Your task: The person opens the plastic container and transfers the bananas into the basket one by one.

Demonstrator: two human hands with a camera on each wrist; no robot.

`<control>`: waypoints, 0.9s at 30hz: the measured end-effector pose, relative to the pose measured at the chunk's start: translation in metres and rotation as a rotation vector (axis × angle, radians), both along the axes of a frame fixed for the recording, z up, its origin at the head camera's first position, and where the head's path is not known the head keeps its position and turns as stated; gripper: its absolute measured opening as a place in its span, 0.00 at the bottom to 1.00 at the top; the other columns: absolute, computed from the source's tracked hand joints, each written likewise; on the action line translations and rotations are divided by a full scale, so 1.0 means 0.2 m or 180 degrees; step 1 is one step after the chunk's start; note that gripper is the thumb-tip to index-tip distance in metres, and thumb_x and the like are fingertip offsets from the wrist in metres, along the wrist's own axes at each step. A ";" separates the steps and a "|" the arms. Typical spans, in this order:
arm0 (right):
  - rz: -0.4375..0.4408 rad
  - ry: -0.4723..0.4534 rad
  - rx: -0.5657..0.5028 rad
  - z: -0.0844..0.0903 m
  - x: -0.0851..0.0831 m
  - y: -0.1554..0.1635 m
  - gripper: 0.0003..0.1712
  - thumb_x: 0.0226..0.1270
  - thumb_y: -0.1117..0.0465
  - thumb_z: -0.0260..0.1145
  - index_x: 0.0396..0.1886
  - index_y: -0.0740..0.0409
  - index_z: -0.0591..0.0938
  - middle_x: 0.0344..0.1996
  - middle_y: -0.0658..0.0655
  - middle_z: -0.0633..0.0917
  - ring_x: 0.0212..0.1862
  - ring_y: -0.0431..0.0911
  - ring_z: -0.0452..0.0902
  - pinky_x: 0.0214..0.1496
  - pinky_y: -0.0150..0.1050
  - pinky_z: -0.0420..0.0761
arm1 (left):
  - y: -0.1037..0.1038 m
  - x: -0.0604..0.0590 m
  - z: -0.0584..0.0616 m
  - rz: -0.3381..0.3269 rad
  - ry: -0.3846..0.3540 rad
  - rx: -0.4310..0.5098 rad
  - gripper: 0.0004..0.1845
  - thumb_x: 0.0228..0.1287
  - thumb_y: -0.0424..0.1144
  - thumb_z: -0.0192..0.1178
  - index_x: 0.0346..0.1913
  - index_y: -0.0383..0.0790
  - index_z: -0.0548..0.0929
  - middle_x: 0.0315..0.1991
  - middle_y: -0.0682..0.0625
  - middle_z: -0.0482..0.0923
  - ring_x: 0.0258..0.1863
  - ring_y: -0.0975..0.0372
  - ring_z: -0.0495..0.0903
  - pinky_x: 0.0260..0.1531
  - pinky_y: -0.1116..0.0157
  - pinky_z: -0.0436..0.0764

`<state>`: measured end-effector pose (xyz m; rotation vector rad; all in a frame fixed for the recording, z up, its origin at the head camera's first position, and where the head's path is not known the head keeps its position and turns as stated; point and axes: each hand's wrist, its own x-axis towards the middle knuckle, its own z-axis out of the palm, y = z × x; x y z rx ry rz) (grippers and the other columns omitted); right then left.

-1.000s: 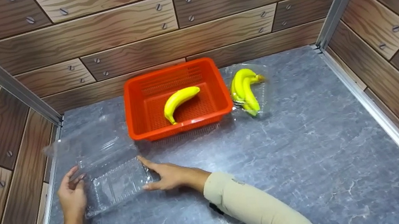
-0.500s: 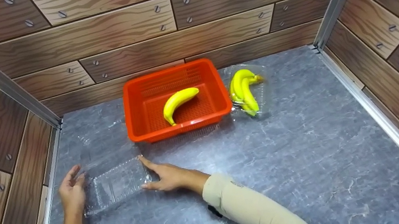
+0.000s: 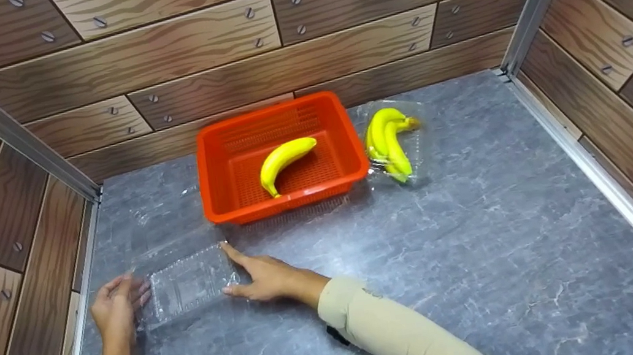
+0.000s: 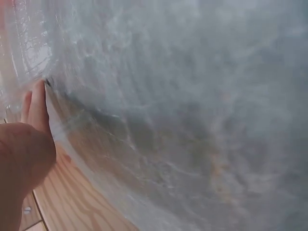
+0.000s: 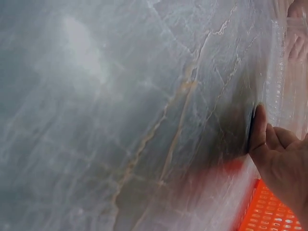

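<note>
A clear plastic clamshell box [image 3: 189,282] lies open and flat on the gray marble table [image 3: 454,232], near the left wall. Its lid part spreads out behind it, toward the orange basket [image 3: 279,155].

The left hand [image 3: 115,308] is at the left edge of the box. Its fingers are loose and a little bent, and the tips touch the plastic rim. It is not squeezing anything. In the left wrist view, the fingers [image 4: 36,103] lie flat along the edge of the clear plastic [image 4: 29,43].

The right hand [image 3: 259,275] is at the right edge of the box. Its fingers are straight and pressed against the side of the plastic, with the pointer finger along the right rim. It does not hold the box tight either. In the right wrist view, the thumb [image 5: 258,130] rests against the ribbed plastic wall [image 5: 281,86], and a bit of the orange basket [image 5: 269,211] shows in the corner.

So the box sits between the two hands, and both hands just touch its sides.

One yellow banana [image 3: 284,160] lies inside the orange basket. Just to the right of the basket, a clear pack with more bananas [image 3: 389,142] sits on the table. Brown wood-look walls [image 3: 272,35] stand all around the table.
</note>
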<state>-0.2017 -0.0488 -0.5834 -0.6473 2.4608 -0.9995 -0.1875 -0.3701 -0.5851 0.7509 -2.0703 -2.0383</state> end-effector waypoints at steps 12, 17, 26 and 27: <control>-0.0285 0.0044 0.0050 -0.03 -0.03 -0.03 0.58 0.73 0.25 0.60 0.87 0.24 0.35 0.82 0.60 0.68 0.77 0.59 0.75 0.79 0.54 0.76 | 0.02 0.04 -0.05 -0.1072 0.0053 0.0611 0.37 0.90 0.54 0.32 0.87 0.34 0.40 0.88 0.52 0.51 0.90 0.53 0.43 0.90 0.58 0.44; -0.0392 -0.0057 -0.0039 -0.04 -0.06 -0.03 0.57 0.74 0.25 0.59 0.89 0.27 0.38 0.83 0.57 0.68 0.76 0.61 0.75 0.79 0.54 0.75 | 0.05 0.00 -0.05 -0.0720 0.0021 0.0595 0.36 0.90 0.52 0.34 0.86 0.33 0.45 0.89 0.45 0.46 0.90 0.53 0.44 0.89 0.61 0.46; -0.0544 -0.0054 -0.0096 -0.05 -0.12 -0.07 0.52 0.76 0.26 0.56 0.89 0.32 0.45 0.82 0.50 0.70 0.77 0.58 0.75 0.81 0.51 0.73 | 0.09 -0.07 -0.07 -0.0305 0.0120 0.0428 0.40 0.87 0.60 0.29 0.84 0.32 0.56 0.73 0.53 0.73 0.88 0.51 0.51 0.89 0.60 0.45; -0.0558 -0.0051 -0.0093 -0.05 -0.13 -0.07 0.52 0.76 0.26 0.57 0.89 0.33 0.46 0.82 0.51 0.70 0.77 0.58 0.75 0.81 0.51 0.73 | 0.09 -0.08 -0.06 -0.0314 0.0118 0.0454 0.40 0.87 0.61 0.28 0.84 0.31 0.56 0.72 0.54 0.74 0.89 0.52 0.50 0.90 0.59 0.42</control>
